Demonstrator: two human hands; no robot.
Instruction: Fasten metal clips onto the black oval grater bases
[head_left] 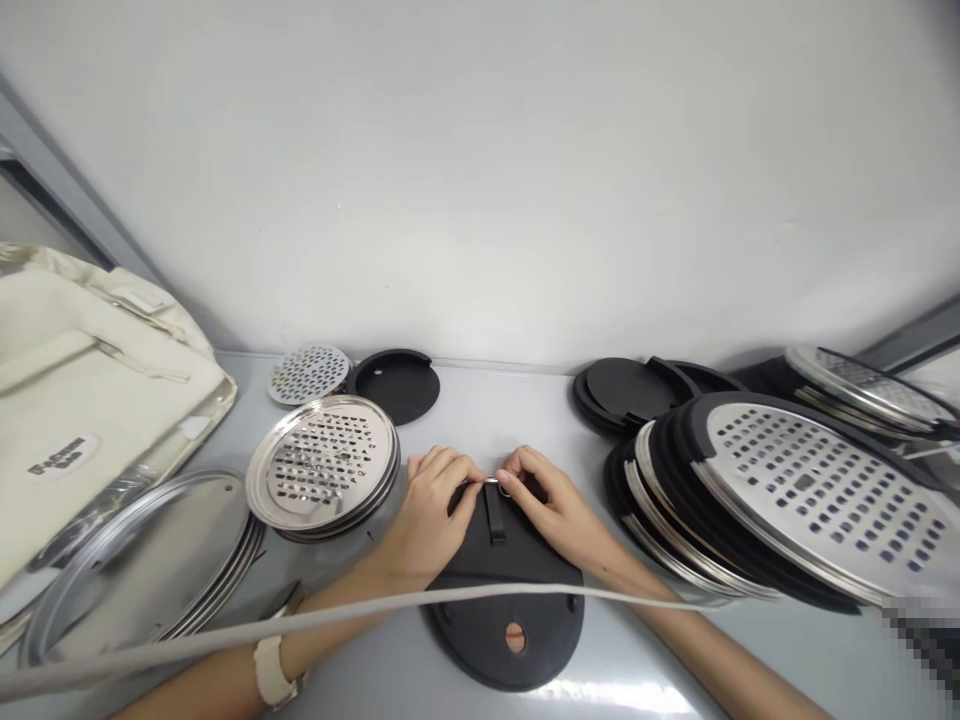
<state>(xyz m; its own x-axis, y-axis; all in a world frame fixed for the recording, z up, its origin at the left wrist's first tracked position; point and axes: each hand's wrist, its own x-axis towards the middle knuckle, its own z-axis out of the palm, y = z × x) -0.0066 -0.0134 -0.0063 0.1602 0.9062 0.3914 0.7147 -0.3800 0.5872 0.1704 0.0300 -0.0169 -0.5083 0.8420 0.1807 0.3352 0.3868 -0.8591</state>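
A black oval plate lies in front of me, with a round hole near its close end and a short black strap at its far end. A thin shiny metal ring sits at the top of the strap. My left hand, fingers pinched together, grips the ring's left end. At the right end, my right hand pinches the same ring between thumb and forefinger. Both wrists hover close over the plate's far part and hide its sides.
Stacked perforated metal discs and plain metal plates stand on the left, beside a cream bag. Black round covers lie near the wall. More grater-like oval plates are piled at right. A pale cord crosses the foreground.
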